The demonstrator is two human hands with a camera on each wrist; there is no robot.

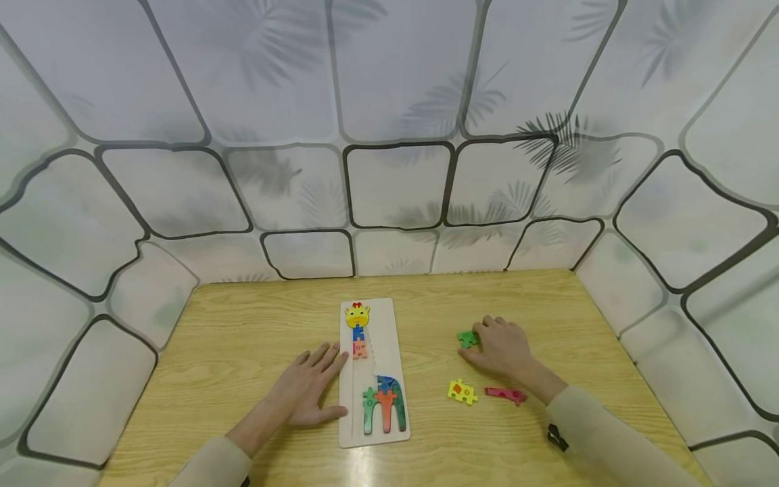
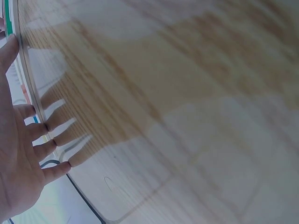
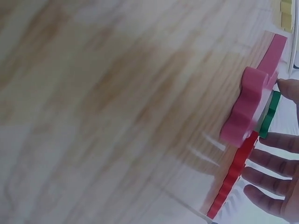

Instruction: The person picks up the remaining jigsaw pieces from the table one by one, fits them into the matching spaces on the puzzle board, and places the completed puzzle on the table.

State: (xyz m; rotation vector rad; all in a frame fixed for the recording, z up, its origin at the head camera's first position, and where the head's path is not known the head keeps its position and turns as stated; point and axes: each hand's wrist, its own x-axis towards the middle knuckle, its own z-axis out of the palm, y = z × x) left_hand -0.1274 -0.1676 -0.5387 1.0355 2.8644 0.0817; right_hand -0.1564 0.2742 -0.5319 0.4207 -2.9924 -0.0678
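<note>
A pale wooden giraffe puzzle board [image 1: 359, 433] lies on the table, with head and neck pieces at its top and leg pieces at its bottom. My left hand [image 1: 309, 385] rests at its left edge, fingers spread, thumb and a fingertip touching the rim. To the right, my right hand [image 1: 504, 345] pinches a green puzzle piece [image 1: 467, 339] between thumb and forefinger; whether it is off the table I cannot tell. A yellow piece [image 1: 462, 391] and a pink piece [image 1: 506, 395] lie nearer me. The right wrist view also shows a red wavy piece [image 3: 232, 175] near the fingers.
The wood-grain table [image 1: 274, 311] is bordered at the back and sides by pale patterned walls [image 1: 398, 186]. A small black object [image 1: 556, 437] shows beneath the right sleeve.
</note>
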